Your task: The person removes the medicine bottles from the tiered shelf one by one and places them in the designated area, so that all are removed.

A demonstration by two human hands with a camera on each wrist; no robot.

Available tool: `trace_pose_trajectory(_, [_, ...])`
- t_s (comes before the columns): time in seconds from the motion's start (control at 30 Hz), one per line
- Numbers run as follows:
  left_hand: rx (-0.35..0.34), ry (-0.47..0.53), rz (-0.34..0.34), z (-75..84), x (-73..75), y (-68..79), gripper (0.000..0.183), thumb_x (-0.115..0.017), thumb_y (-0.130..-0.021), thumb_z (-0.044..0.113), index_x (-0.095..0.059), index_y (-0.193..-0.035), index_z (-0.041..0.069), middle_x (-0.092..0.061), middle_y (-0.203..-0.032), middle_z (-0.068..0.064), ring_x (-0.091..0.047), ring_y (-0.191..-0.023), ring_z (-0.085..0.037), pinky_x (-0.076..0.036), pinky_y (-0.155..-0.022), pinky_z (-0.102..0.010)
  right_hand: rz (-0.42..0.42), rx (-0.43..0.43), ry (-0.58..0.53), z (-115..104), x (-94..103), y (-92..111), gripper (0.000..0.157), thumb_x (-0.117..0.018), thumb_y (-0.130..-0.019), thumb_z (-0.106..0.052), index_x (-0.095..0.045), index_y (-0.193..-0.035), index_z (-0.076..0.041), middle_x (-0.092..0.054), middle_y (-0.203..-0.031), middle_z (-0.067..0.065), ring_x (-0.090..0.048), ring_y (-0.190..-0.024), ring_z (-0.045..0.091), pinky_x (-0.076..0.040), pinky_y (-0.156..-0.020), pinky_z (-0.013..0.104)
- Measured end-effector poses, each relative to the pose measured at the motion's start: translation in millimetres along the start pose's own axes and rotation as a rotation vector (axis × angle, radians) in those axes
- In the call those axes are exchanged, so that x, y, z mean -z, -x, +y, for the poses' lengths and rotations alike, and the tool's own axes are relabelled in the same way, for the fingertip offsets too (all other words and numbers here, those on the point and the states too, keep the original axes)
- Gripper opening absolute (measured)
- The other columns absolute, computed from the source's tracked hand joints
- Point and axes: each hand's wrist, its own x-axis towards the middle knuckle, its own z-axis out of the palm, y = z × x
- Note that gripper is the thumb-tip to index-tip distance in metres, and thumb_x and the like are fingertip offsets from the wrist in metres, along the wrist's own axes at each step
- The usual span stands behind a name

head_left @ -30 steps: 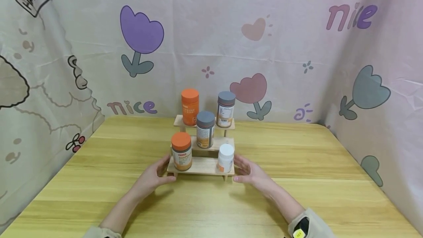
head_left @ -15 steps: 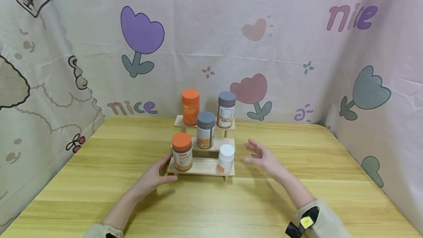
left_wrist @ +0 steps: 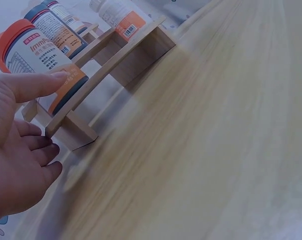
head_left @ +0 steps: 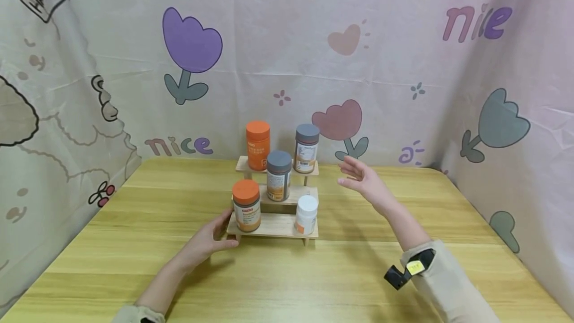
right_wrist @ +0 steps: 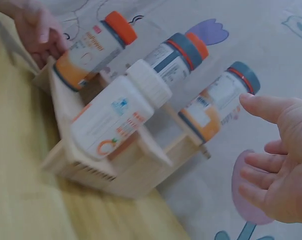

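A three-tier wooden display rack bears several lidded bottles. My left hand is at the left end of its lowest shelf, fingertips right at the shelf's corner and thumb stretched out in front of the orange-lidded bottle. At that shelf's right end stands a white bottle. One grey-lidded bottle stands on the middle tier; another grey-lidded bottle and an all-orange bottle stand on top. My right hand holds nothing, fingers extended, apart from the rack at its right.
The rack stands on a wood-grain table. Behind and along both sides hangs a printed cloth with flowers and lettering. A small black camera is strapped to the right wrist.
My right hand has left the rack's lower right end and moved away, back and to the right, to beside the top tier. My left hand, the rack and the bottles stay put.
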Motion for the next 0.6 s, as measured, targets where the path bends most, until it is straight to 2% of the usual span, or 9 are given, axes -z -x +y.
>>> trace_pose_trajectory(0.13, [-0.01, 0.001, -0.013, -1.2, -0.1, 1.4, 0.085, -0.064, -0.086, 0.012, -0.006, -0.145, -0.008, -0.003, -0.151, -0.026, -0.005, -0.136, -0.043, -0.006, -0.11, -0.051, -0.006, -0.003, 0.003, -10.7, -0.9, -9.6, 0.075, -0.062, -0.089, -0.017, -0.017, -0.147, -0.001, -0.032, -0.146, 0.02, -0.032, -0.131, 0.036, -0.029, -0.108, 0.048])
trace_pose_trajectory(0.23, [0.008, 0.008, -0.015, -1.6, -0.3, 2.5, 0.085, -0.064, -0.086, 0.011, -0.005, -0.145, -0.007, -0.002, -0.151, -0.025, -0.005, -0.136, -0.042, -0.006, -0.11, -0.05, 0.003, 0.002, 0.007, -17.9, -2.9, -17.9, 0.076, -0.063, -0.089, -0.017, -0.016, -0.147, -0.003, -0.033, -0.145, 0.018, -0.032, -0.132, 0.033, -0.028, -0.108, 0.047])
trace_pose_trajectory(0.6, [0.005, 0.02, -0.021, 0.5, -1.5, 3.1, 0.087, -0.065, -0.085, 0.012, -0.005, -0.146, -0.006, -0.001, -0.151, -0.025, -0.003, -0.137, -0.041, -0.004, -0.11, -0.051, 0.06, 0.025, 0.05, -42.3, -10.4, -48.4, 0.075, -0.065, -0.087, -0.021, -0.022, -0.147, -0.008, -0.038, -0.143, 0.015, -0.035, -0.131, 0.028, -0.033, -0.106, 0.044])
